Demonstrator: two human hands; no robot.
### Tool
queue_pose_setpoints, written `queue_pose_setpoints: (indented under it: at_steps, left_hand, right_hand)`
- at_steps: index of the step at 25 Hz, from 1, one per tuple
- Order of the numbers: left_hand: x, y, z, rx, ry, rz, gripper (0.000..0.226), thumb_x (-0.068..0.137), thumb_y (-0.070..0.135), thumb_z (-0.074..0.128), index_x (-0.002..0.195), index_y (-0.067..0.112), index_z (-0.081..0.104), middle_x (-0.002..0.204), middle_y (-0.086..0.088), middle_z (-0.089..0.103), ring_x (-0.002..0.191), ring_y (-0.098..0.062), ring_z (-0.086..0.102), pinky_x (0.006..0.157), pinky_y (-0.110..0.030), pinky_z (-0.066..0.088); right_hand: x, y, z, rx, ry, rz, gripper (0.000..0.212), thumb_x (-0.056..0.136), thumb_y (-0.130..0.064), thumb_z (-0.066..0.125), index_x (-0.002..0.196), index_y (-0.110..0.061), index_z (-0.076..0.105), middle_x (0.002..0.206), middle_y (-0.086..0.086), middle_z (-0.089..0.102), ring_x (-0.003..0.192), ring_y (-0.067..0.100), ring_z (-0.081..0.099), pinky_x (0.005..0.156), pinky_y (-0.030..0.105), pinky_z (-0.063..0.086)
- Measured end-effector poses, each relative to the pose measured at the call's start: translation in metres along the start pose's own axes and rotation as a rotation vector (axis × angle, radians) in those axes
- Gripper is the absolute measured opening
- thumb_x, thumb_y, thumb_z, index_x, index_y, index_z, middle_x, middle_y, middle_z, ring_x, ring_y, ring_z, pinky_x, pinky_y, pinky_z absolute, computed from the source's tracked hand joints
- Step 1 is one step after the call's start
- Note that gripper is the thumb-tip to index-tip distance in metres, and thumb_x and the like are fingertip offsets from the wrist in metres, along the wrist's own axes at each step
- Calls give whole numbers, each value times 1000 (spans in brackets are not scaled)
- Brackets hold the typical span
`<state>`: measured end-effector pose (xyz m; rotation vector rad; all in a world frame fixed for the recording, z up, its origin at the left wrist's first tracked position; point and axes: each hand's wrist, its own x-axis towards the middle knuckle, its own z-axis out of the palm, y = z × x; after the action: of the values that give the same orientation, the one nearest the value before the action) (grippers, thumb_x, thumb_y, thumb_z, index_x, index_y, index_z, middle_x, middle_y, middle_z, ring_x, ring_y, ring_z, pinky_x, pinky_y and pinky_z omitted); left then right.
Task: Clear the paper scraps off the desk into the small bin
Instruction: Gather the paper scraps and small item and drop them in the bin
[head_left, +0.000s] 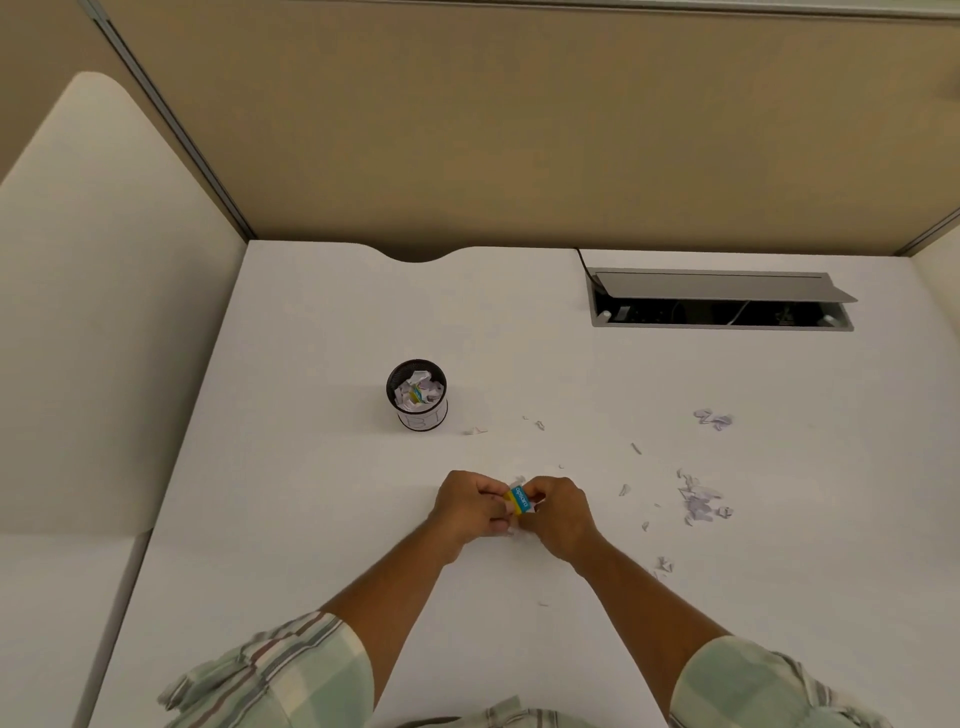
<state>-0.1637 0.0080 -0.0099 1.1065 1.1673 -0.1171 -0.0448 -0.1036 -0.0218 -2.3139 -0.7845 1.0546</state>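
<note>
Blue-yellow scrap (520, 499), pinched between both hands (514, 512)

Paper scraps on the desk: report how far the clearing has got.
Done: the small bin already holds crumpled paper. In hand: the left hand and right hand together pinch a blue and yellow scrap. Left: white scraps lie scattered to the right on the desk, more near.

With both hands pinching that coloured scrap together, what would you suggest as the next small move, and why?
Probably carry the blue and yellow scrap, pinched between the left hand and right hand, forward and left to drop it in the small bin, which is open-topped and already holds paper. More white scraps wait on the right.
</note>
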Motion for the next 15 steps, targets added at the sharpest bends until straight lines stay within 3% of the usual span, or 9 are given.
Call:
queue_pose_setpoints:
  at_steps: [6, 11, 15]
  left_hand:
    - [-20, 44, -45, -156, 40, 169, 27, 80, -2, 79, 105, 0, 73, 96, -19, 76, 84, -29, 77, 80, -39, 64]
    - [-29, 90, -95, -236, 124, 296, 25, 81, -2, 78, 106, 5, 75, 99, -14, 78, 90, -30, 78, 82, -40, 64]
    - [-19, 116, -127, -215, 213, 340, 24, 83, -2, 76, 107, 1, 74, 98, -15, 78, 85, -28, 78, 80, -40, 64]
  right_hand:
    - [16, -67, -19, 25, 27, -166, 28, 69, -22, 92, 92, -18, 76, 82, -10, 69, 71, 5, 61, 65, 14, 48]
    - [40, -145, -27, 28, 48, -303, 28, 72, -20, 90, 95, -16, 76, 85, -9, 68, 72, 6, 61, 69, 21, 53]
    - [71, -189, -24, -26, 44, -357, 22, 74, -17, 88, 92, -16, 75, 81, -10, 67, 67, 3, 58, 61, 14, 42]
